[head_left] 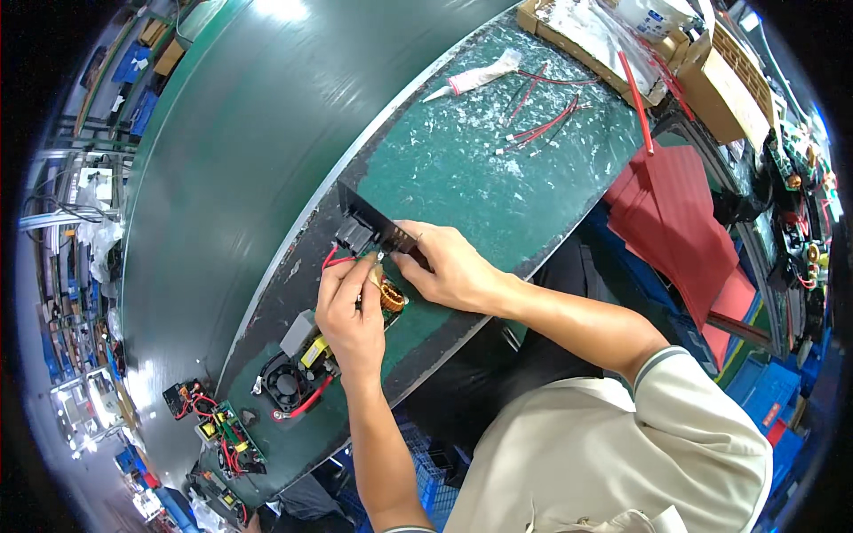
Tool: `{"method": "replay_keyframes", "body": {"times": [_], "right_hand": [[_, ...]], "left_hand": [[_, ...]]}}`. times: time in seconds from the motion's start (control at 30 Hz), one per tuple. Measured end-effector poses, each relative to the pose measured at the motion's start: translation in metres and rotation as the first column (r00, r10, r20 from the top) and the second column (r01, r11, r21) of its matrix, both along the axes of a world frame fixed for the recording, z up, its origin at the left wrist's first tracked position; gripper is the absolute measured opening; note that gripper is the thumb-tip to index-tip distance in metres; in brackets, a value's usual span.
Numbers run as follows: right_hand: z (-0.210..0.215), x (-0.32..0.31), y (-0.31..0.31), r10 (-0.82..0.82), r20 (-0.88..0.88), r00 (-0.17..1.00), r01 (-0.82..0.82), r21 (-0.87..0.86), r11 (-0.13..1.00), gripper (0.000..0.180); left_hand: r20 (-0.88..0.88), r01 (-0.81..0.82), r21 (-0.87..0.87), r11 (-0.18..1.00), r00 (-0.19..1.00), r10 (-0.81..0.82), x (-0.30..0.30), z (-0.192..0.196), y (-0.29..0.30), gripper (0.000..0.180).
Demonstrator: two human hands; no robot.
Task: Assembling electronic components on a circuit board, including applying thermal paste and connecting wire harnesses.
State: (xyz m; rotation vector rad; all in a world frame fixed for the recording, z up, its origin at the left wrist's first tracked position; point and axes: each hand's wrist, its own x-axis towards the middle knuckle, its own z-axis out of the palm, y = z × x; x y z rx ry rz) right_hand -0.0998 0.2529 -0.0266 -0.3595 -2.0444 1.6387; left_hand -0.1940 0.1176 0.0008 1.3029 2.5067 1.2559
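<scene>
A black metal panel stands on edge at the middle of the bench, with a black socket on its left face. My right hand is closed round the panel's right end, thumb and fingers on either side. My left hand is closed in a pinch just below the socket, beside a red wire; what sits between its fingertips is too small to make out. Next to the left hand is a copper-wound coil. Nearer me lie a black fan, a yellow transformer and a thick red cable.
A white glue tube and several red-black wires lie on the far bench. Red sheets are stacked at right, below a cardboard box. Another circuit board rests at lower left. A green conveyor belt curves alongside.
</scene>
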Motion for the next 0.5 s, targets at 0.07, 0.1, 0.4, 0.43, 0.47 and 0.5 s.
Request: {"method": "replay_keyframes", "body": {"times": [0.07,0.1,0.4,0.43,0.47,0.5], "right_hand": [[-0.012,-0.002,-0.005,-0.05,-0.057,0.997,0.054,0.079,0.995,0.031],[-0.016,-0.002,-0.006,-0.092,-0.118,0.989,0.11,0.155,0.982,0.037],[-0.007,-0.002,-0.024,-0.091,0.005,0.996,0.085,0.299,0.95,0.054],[-0.007,-0.002,-0.021,-0.082,0.01,0.997,0.075,0.287,0.955,0.053],[-0.007,-0.003,-0.016,-0.057,0.054,0.997,0.04,0.27,0.962,0.051],[-0.007,-0.006,-0.011,-0.086,0.015,0.996,0.078,0.297,0.952,0.045]], "left_hand": [[-0.01,-0.003,-0.004,1.0,1.0,0.003,0.0,-0.003,0.0,0.018],[-0.02,-0.007,-0.007,1.0,1.0,0.007,0.0,-0.004,0.0,0.016],[-0.156,-0.038,0.009,0.999,0.987,0.039,0.0,-0.012,-0.003,0.014],[-0.156,-0.038,0.013,0.999,0.987,0.039,0.002,-0.009,-0.002,0.014],[-0.082,-0.069,-0.014,0.998,0.994,0.067,0.004,-0.005,0.0,0.016],[-0.008,-0.096,-0.043,0.994,0.995,0.096,0.006,0.001,0.003,0.018]]}}
